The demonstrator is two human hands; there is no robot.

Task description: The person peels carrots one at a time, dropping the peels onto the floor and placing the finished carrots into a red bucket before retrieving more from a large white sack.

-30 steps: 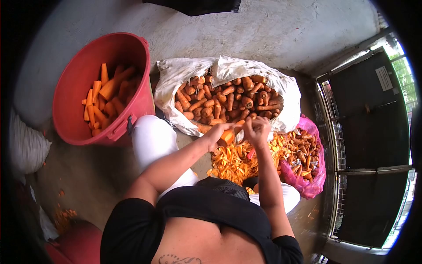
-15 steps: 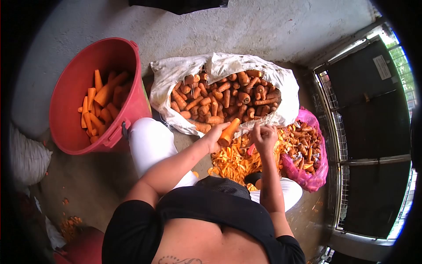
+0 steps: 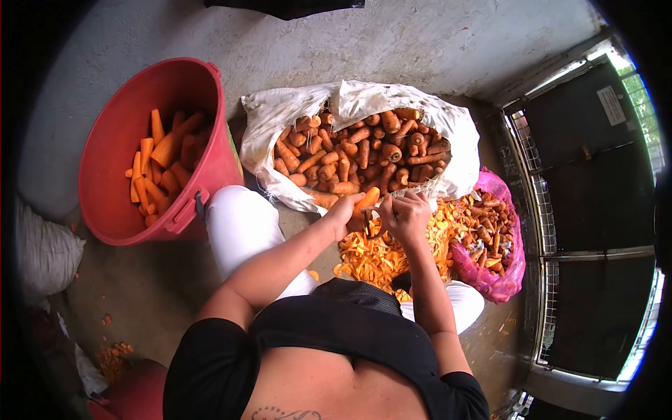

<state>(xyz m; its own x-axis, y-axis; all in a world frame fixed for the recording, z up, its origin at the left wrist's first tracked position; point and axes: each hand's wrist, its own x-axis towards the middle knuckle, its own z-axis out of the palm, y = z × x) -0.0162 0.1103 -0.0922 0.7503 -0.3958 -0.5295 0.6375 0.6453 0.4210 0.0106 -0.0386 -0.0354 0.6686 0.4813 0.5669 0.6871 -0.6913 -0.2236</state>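
My left hand (image 3: 341, 217) is wrapped round a peeled orange carrot (image 3: 367, 201), whose upper end points away from me. Close beside it, my right hand (image 3: 406, 215) is closed on a peeler (image 3: 369, 225), mostly hidden by the fingers, with its dark blade end against the carrot's lower part. Beneath both hands spreads a heap of orange carrot peelings (image 3: 378, 260). Just beyond them lies an open white sack (image 3: 458, 150) full of unpeeled carrots (image 3: 364, 150).
A large red bucket (image 3: 105, 161) on the left holds peeled carrots (image 3: 164, 150). To the right stands a pink plastic bag (image 3: 507, 276) with carrot scraps (image 3: 490, 224). A wall (image 3: 420, 49) rises behind the sack. Dark gate panels (image 3: 595, 203) are at the far right.
My right hand has moved left, up to the carrot, bringing the peeler against it. The carrot has tilted slightly in my left hand, which stays in nearly the same place.
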